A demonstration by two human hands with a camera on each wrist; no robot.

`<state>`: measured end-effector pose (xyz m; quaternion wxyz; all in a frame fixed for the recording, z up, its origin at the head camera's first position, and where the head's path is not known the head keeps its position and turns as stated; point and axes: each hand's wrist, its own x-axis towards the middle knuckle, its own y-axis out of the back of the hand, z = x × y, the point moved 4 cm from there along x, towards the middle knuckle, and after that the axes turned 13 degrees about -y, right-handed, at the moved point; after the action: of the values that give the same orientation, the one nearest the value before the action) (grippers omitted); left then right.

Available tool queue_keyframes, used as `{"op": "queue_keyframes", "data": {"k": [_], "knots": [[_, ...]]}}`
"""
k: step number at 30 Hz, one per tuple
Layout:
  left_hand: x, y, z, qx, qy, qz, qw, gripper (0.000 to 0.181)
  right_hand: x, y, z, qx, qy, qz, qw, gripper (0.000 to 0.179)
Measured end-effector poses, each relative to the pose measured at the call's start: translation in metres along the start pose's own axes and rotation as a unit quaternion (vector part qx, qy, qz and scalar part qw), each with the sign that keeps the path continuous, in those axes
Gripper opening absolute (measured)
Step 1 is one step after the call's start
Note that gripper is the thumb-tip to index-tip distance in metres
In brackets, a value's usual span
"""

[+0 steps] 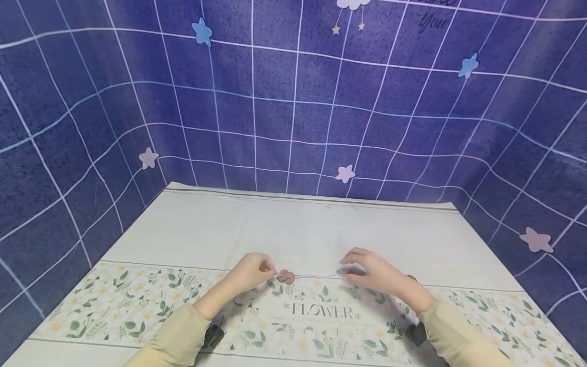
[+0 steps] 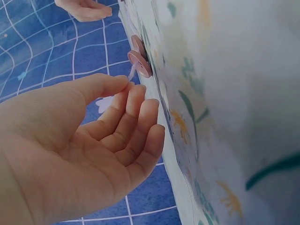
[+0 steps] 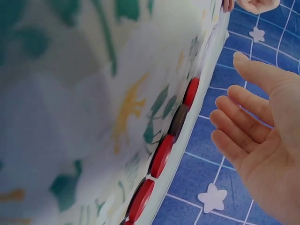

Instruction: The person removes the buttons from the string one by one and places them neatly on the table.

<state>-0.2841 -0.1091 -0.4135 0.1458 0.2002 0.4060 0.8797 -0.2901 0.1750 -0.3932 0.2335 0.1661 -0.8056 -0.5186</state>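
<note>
Two dusty-pink buttons [image 1: 286,277] lie overlapping on the tablecloth, strung on a thin white string [image 1: 316,277]. My left hand [image 1: 254,270] pinches the string just left of them, between thumb and forefinger. In the left wrist view, the string [image 2: 131,73] runs from those fingertips into a pink button [image 2: 140,64]. Over the string's other end is my right hand [image 1: 373,270], thumb and fingers apart. From the right wrist view, nothing shows between the right hand's [image 3: 262,117] relaxed fingers. Motion blurs the string's end near them in the head view.
Several red buttons [image 3: 161,156] and a dark brown button [image 3: 178,121] lie in a row on the cloth beside the right hand, mostly hidden by the arm from above. The flowered tablecloth [image 1: 321,224] meets a blue, grid-patterned curtain [image 1: 275,117] at the back and sides.
</note>
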Motion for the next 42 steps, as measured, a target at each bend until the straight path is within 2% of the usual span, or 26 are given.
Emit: {"op": "queue_keyframes", "data": {"k": [12, 42], "knots": [[0.0, -0.001, 0.0, -0.001, -0.004, -0.001, 1.0, 0.007, 0.011, -0.005, -0.01, -0.004, 0.027, 0.014, 0.9995, 0.028], [0.0, -0.002, -0.002, -0.003, 0.001, -0.008, 1.0, 0.005, 0.03, -0.018, -0.039, 0.022, 0.096, 0.007, 0.9951, 0.029]]}}
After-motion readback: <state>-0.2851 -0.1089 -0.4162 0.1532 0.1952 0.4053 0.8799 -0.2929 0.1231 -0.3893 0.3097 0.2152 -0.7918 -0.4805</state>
